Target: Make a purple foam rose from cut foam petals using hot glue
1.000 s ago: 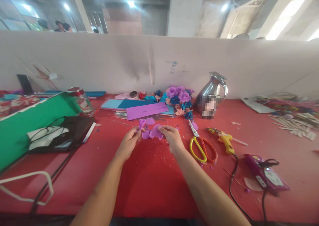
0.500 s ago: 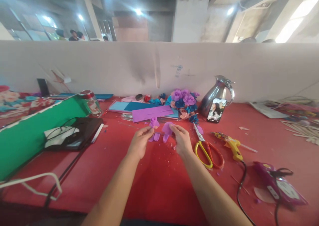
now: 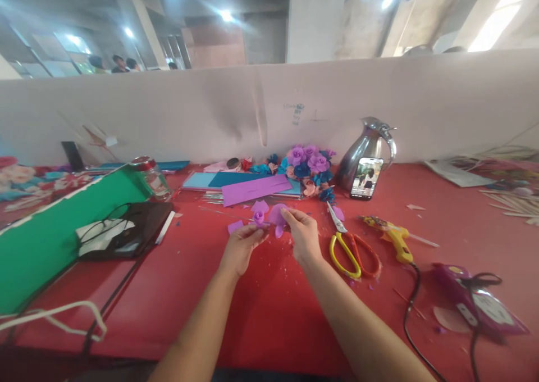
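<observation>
Pinched in the fingers of my left hand (image 3: 243, 250) is a small purple paper flower (image 3: 258, 217), its rolled centre facing me. My right hand (image 3: 304, 233) grips a rounded purple paper petal (image 3: 277, 214) between thumb and fingers, close to the flower's right side. Loose purple petals lie on the red table around the hands, one left of the flower (image 3: 234, 226). Behind them rests a flat purple paper sheet (image 3: 256, 189) on blue sheets. Finished purple, blue and pink paper flowers (image 3: 309, 163) are bunched beyond my right hand.
Scissors (image 3: 347, 247) and a yellow glue gun (image 3: 391, 237) with a black cord lie to the right. A phone (image 3: 366, 178) leans on a steel jug (image 3: 357, 149). At left are a green board (image 3: 76, 227), a glass jar (image 3: 152, 178) and a dark case (image 3: 147, 224) with glasses.
My left hand has tilted the flower, bringing its centre lower and towards me. The petal in my right hand has come nearer to it. The camera view has shifted slightly.
</observation>
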{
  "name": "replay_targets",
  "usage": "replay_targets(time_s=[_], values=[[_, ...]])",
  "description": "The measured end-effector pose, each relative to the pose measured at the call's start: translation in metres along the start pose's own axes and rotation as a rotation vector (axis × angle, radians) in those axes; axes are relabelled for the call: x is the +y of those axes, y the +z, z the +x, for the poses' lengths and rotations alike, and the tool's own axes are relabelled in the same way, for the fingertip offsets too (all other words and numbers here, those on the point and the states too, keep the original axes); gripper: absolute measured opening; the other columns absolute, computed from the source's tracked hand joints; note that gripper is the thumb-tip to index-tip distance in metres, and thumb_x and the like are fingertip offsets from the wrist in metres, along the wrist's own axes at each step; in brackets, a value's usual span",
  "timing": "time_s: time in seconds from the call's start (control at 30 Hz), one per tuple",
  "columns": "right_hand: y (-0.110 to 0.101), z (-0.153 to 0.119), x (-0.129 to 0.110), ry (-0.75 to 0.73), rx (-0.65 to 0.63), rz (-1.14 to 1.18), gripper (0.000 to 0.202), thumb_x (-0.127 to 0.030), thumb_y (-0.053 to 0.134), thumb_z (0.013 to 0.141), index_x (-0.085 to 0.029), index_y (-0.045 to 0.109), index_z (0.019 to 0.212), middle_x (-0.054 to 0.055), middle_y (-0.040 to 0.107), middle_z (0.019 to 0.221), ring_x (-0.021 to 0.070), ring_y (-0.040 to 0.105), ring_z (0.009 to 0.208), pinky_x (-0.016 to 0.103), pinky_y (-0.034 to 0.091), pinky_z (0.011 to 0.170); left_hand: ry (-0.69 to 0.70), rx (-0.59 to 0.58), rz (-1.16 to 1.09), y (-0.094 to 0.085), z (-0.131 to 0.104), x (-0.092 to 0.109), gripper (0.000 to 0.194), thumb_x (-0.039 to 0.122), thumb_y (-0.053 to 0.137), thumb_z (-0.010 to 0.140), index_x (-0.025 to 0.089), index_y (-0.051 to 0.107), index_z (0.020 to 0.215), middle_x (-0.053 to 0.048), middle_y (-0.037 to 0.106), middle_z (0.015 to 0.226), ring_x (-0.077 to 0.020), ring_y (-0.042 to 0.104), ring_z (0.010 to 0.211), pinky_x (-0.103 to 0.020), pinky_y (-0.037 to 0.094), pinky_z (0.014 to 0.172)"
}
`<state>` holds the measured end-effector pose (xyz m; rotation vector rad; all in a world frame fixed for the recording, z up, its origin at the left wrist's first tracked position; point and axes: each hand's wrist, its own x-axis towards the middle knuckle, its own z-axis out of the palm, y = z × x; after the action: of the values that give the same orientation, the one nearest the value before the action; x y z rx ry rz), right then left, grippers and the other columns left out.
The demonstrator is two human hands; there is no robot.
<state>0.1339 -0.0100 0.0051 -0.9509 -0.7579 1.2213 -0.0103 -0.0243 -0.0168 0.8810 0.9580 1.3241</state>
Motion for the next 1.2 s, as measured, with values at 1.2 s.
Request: replay_targets(time_s=[1.2], values=[[0.016,-0.019,0.003,0.003,-0.051,-0.002,0.031,-0.043,0.066,0.071,-0.014,0.076,0.073,0.003,0.068,0.063,0.0145,0.054,0.063,0.025,0.041,0.061,0.055,0.128,0.187,0.014,0.0,-0.008,0.025,0.029,0.081,0.053,0.018,0.078,0.075,-0.003,0.071,0.066,-0.0192,0.062,0.073,-0.037,0.043,0.089]])
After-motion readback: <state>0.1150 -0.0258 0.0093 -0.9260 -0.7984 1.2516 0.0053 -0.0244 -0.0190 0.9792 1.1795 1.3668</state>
